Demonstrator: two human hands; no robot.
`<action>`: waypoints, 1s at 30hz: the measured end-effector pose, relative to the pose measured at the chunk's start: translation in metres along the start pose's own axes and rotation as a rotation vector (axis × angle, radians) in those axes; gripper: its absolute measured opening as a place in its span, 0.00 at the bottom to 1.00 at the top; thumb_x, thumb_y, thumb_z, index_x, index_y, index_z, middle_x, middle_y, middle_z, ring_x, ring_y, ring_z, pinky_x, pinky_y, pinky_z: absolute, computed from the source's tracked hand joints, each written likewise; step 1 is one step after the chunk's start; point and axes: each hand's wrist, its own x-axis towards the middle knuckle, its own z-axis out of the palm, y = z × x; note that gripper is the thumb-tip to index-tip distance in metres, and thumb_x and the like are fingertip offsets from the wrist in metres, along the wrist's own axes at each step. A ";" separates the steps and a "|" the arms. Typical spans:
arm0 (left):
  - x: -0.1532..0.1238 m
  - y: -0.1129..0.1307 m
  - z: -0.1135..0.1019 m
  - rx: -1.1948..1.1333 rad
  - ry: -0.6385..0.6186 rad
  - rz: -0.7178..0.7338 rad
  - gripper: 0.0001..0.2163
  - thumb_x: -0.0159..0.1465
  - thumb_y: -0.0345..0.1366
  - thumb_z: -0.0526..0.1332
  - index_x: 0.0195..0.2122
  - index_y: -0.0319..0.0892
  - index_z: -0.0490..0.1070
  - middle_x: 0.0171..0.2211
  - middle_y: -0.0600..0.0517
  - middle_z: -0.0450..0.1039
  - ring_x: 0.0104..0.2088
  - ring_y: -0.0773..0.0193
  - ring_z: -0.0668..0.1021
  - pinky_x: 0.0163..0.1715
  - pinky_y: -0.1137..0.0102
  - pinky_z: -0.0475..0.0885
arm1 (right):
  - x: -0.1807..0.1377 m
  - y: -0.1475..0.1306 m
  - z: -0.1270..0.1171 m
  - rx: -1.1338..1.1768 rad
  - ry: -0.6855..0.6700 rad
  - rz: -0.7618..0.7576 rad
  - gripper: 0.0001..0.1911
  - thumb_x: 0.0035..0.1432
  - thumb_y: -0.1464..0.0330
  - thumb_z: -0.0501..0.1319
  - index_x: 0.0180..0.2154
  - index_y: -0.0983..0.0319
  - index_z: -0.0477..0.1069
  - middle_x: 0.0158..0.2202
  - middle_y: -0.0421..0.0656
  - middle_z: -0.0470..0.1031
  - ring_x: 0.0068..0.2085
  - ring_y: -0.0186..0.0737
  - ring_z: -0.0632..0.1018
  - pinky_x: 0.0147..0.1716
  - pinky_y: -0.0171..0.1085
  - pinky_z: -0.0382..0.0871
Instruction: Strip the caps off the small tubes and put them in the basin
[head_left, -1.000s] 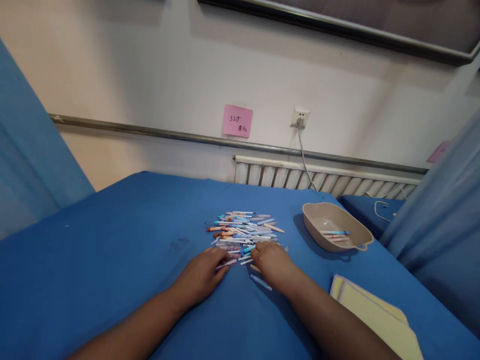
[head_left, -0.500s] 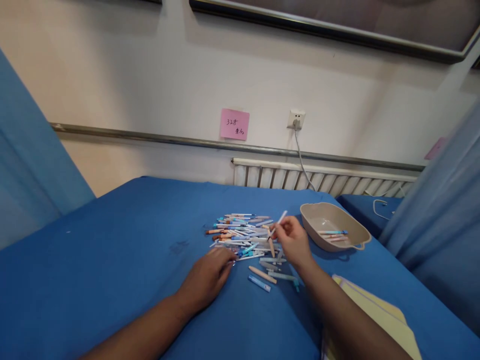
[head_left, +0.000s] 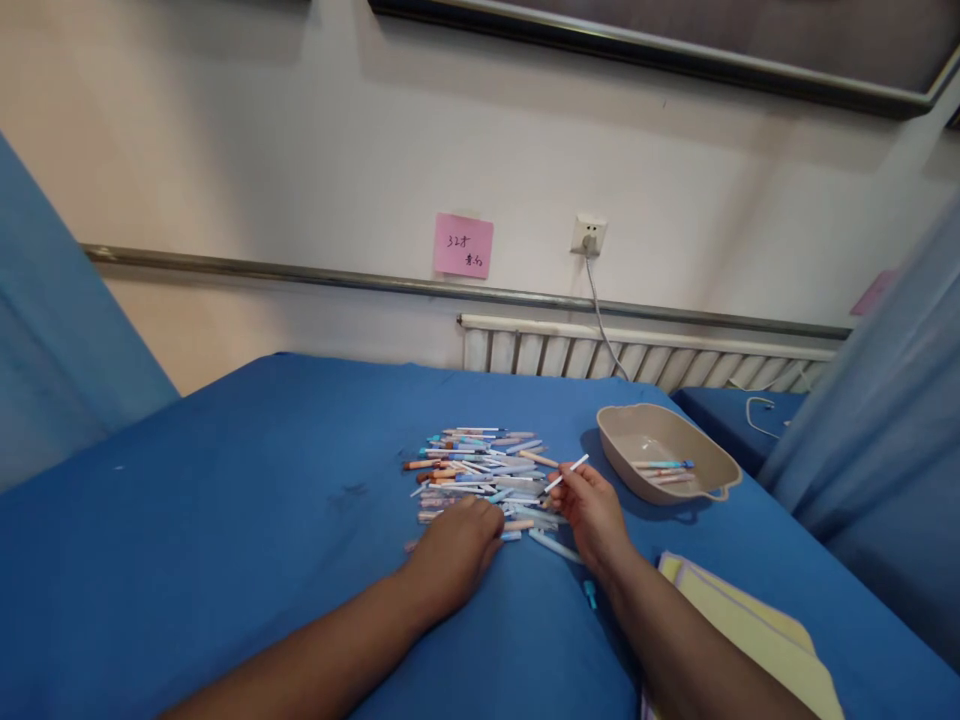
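Note:
A pile of pens and pen parts (head_left: 469,465), in blue, white, brown and peach, lies on the blue-covered bed. My right hand (head_left: 594,510) is at the pile's right side, its thumb and fingers pinched on a thin white stick that looks like a pen refill (head_left: 567,473), held slanting upward. At the front of the pile rests my left hand (head_left: 457,550), palm down with curled fingers among the pens; what they hold, if anything, is hidden. A pale blue-green pen barrel (head_left: 553,546) and a teal piece (head_left: 590,594) lie close to my right wrist.
A beige basin (head_left: 724,470) with several pens in it stands right of the pile. Yellow folded cloth or paper (head_left: 742,620) lies by my right forearm. Behind the bed are a radiator (head_left: 555,352) and a plugged-in cord (head_left: 598,300). Curtains hang on both sides.
My left hand has moved right along the front of the pile, and the loose pens there have shifted toward it. My right hand has lowered slightly, keeping the white refill.

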 end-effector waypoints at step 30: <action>-0.003 -0.017 -0.006 -1.841 -0.001 -0.492 0.09 0.54 0.33 0.67 0.33 0.36 0.69 0.28 0.51 0.73 0.22 0.74 0.71 0.20 0.80 0.65 | -0.013 -0.006 0.009 0.065 -0.106 0.039 0.15 0.47 0.59 0.68 0.30 0.64 0.71 0.22 0.37 0.72 0.21 0.30 0.71 0.21 0.29 0.67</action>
